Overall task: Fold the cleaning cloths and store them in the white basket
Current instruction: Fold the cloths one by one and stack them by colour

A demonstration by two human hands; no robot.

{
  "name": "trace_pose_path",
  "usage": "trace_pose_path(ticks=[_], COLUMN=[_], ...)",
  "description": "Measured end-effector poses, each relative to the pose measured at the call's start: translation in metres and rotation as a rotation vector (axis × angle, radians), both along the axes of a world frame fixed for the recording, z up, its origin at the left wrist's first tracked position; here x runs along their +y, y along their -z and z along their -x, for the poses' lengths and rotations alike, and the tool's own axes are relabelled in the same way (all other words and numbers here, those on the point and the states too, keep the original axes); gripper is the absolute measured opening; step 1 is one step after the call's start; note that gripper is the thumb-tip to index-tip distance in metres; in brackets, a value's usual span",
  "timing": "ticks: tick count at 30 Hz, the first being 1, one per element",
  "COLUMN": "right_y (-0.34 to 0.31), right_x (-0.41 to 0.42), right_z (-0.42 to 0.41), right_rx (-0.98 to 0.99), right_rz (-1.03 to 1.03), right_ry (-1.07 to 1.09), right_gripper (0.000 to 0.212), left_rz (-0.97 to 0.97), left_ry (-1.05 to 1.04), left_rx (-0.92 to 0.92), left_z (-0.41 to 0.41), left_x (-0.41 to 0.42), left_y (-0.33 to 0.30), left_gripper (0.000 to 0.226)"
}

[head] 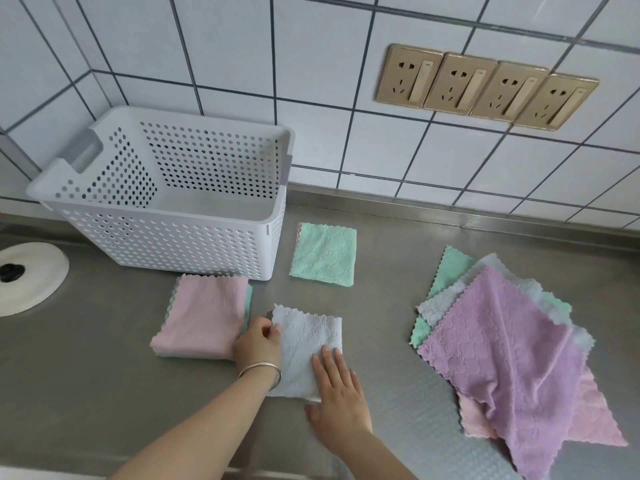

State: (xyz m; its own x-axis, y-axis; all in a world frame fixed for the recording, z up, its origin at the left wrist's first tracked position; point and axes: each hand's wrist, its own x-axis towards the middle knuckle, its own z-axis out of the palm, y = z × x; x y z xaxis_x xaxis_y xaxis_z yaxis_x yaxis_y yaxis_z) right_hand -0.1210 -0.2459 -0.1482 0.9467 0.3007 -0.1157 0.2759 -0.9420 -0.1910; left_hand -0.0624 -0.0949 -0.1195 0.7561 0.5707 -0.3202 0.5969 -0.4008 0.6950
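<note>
A folded pale grey cloth [304, 344] lies on the steel counter in front of me. My left hand [258, 346] pinches its left edge between thumb and fingers. My right hand [337, 393] presses flat on its lower right part with straight fingers. A folded pink cloth [204, 315] lies just to the left, on top of a green one. A folded green cloth [325, 254] sits beside the white perforated basket [166, 230], whose visible inside holds nothing. At the right is a loose pile of unfolded cloths with a purple cloth [502, 358] on top.
The steel counter [381, 323] runs to a tiled wall with a row of gold sockets [485, 86]. A white round disc with a dark hole [24, 277] sits at the far left. The pile's purple cloth hangs over the counter's front edge at the lower right.
</note>
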Motion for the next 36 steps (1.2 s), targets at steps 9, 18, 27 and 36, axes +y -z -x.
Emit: trace_pose_path(ticks=[9, 18, 27, 36], right_y=[0.003, -0.023, -0.028, -0.071], right_x=[0.0, -0.002, 0.002, -0.02], right_z=[0.001, -0.009, -0.049, -0.097], right_rx=[0.028, 0.096, 0.587, 0.383], right_rz=[-0.014, -0.173, -0.424, -0.779], right_ry=[0.005, 0.102, 0.688, 0.698], right_gripper=[0.09, 0.064, 0.028, 0.017], left_rz=[-0.01, -0.113, -0.147, 0.106], left_ry=[-0.096, -0.032, -0.042, -0.007], left_rx=[-0.036, -0.111, 0.322, -0.089], left_z=[-0.004, -0.002, 0.017, -0.035], left_x=[0.007, -0.008, -0.016, -0.033], left_y=[0.009, 0.017, 0.003, -0.054], left_gripper=[0.016, 0.019, 0.053, 0.037])
